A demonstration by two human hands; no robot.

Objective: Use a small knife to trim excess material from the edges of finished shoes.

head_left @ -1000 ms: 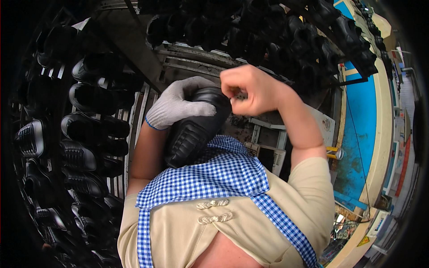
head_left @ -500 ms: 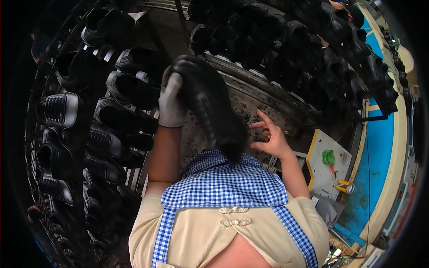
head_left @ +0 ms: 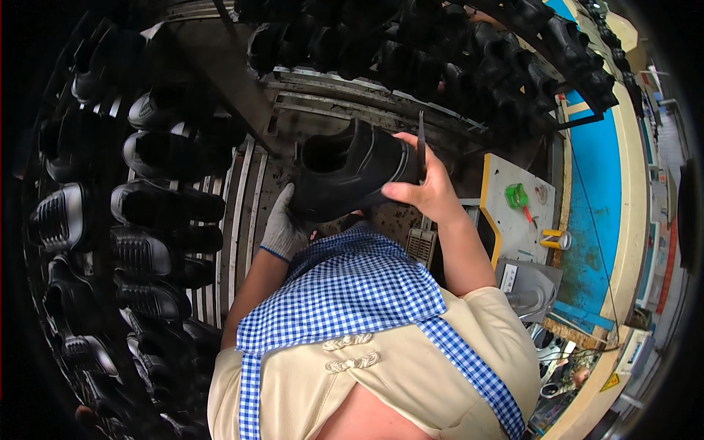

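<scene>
A black shoe (head_left: 348,187) is held in front of my apron, lying across between my hands with its opening facing up and away. My left hand (head_left: 284,229), in a pale knitted glove, is closed on the shoe's left end. My bare right hand (head_left: 434,189) grips the heel end on the right, thumb on the near side. A thin, pointed metal tool (head_left: 422,143) sticks up between the right fingers and the heel; its exact kind is unclear. Part of the left fingers is hidden by the shoe.
Racks of black shoes (head_left: 158,154) fill the left side, and another shoe rack (head_left: 411,70) runs across the far side. At right stands a white board (head_left: 506,220) with a green container (head_left: 517,196). A yellow can (head_left: 556,239) is on the blue surface (head_left: 598,264) beyond.
The shoe has turned from upright to lying across and come lower. My right hand, apart from it before, now grips its heel end; my left hand has moved down with the shoe.
</scene>
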